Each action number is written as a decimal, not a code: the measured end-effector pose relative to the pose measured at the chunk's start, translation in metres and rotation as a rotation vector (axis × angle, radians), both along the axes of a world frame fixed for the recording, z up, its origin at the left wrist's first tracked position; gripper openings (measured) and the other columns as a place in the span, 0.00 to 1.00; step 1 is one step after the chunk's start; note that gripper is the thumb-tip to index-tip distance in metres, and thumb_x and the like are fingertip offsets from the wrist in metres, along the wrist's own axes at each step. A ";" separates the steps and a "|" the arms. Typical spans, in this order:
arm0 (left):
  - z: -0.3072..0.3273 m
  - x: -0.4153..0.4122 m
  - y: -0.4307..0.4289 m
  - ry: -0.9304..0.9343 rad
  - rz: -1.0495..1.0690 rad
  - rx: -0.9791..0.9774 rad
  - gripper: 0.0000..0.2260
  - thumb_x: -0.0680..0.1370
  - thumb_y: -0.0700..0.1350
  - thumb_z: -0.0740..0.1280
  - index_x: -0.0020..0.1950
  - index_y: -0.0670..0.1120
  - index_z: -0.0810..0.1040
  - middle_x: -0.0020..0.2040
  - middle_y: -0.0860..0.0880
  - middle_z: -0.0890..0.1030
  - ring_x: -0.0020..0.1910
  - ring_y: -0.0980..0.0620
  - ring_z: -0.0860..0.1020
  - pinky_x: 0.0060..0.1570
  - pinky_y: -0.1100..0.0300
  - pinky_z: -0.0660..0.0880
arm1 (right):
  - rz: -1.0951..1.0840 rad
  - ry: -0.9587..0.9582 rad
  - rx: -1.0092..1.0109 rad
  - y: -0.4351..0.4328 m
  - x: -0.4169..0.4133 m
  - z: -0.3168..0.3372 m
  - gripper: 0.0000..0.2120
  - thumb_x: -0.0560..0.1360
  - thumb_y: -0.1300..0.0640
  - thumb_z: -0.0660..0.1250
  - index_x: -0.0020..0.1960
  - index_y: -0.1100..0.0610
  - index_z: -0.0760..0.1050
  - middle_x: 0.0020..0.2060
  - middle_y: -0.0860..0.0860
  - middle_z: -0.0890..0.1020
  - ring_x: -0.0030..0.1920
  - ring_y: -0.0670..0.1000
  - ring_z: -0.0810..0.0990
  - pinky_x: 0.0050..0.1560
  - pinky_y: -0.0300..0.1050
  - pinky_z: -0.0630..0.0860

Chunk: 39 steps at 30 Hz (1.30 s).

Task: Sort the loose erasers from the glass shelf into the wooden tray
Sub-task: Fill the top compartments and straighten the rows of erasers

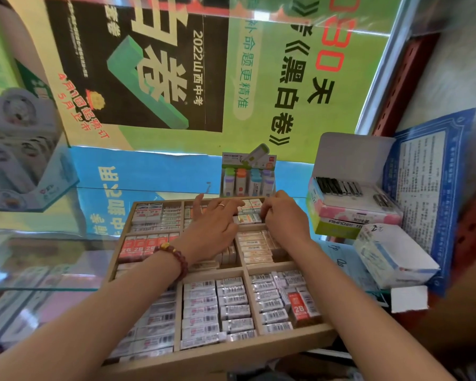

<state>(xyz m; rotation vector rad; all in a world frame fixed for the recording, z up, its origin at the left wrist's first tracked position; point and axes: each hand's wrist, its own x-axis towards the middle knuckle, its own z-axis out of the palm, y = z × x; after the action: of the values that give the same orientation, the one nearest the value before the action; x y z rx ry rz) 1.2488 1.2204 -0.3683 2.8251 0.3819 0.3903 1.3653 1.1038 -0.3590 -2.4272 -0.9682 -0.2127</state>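
Reaching with both hands into the far compartments of the wooden tray (220, 350).
The left hand (215, 224) lies flat, its grip spread, straight fingers resting on the packs in the far middle compartment. The right hand (283, 215) has its grip curled, fingertips pinching the wrapped erasers (249, 219) in the far right compartment. White and orange-labelled packs fill every compartment; the glass shelf (39, 259) stretches away to the left.

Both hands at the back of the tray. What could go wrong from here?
The right hand pinches erasers in a back cell of the wooden tray that looks packed; forcing them may pop neighbours out.
The left hand and its bracelet lie across the middle cells and could drag erasers.
The display box behind could tip.
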 end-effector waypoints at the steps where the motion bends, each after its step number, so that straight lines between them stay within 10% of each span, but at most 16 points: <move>1: -0.001 0.000 0.000 -0.002 0.011 0.021 0.20 0.79 0.45 0.49 0.71 0.52 0.59 0.65 0.53 0.71 0.71 0.55 0.58 0.71 0.47 0.34 | 0.009 -0.005 -0.023 0.000 -0.001 0.000 0.10 0.77 0.62 0.60 0.46 0.55 0.79 0.51 0.51 0.74 0.47 0.53 0.74 0.41 0.43 0.65; 16: -0.003 -0.003 0.000 0.004 0.090 0.298 0.28 0.73 0.50 0.44 0.74 0.53 0.56 0.66 0.56 0.73 0.73 0.56 0.59 0.66 0.46 0.30 | 0.073 -0.059 0.034 0.001 0.001 -0.004 0.09 0.76 0.64 0.59 0.49 0.56 0.77 0.52 0.51 0.75 0.51 0.52 0.74 0.41 0.42 0.66; 28: -0.002 -0.005 -0.002 -0.015 -0.087 0.249 0.27 0.73 0.49 0.42 0.72 0.55 0.61 0.70 0.54 0.69 0.70 0.56 0.63 0.71 0.46 0.36 | 0.229 -0.094 -0.212 0.003 0.007 -0.003 0.22 0.79 0.62 0.53 0.67 0.46 0.74 0.60 0.49 0.76 0.62 0.53 0.68 0.65 0.50 0.60; 35: 0.002 -0.007 -0.004 0.036 -0.125 0.243 0.28 0.73 0.49 0.43 0.71 0.56 0.66 0.70 0.58 0.69 0.70 0.61 0.63 0.69 0.52 0.34 | -0.059 -0.072 0.225 -0.005 0.011 -0.005 0.16 0.72 0.67 0.58 0.44 0.53 0.83 0.45 0.55 0.80 0.49 0.57 0.75 0.47 0.46 0.69; 39: 0.003 -0.007 -0.005 0.046 -0.109 0.239 0.28 0.73 0.49 0.43 0.70 0.56 0.67 0.70 0.58 0.69 0.69 0.61 0.64 0.70 0.52 0.34 | -0.054 -0.007 0.041 -0.006 0.005 -0.003 0.17 0.75 0.65 0.58 0.46 0.50 0.83 0.48 0.55 0.75 0.53 0.58 0.73 0.51 0.45 0.68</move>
<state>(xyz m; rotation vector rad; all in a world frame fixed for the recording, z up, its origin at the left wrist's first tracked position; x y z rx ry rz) 1.2417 1.2153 -0.3654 3.0746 0.1997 0.3712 1.3699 1.0980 -0.3620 -2.4190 -0.8930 -0.2580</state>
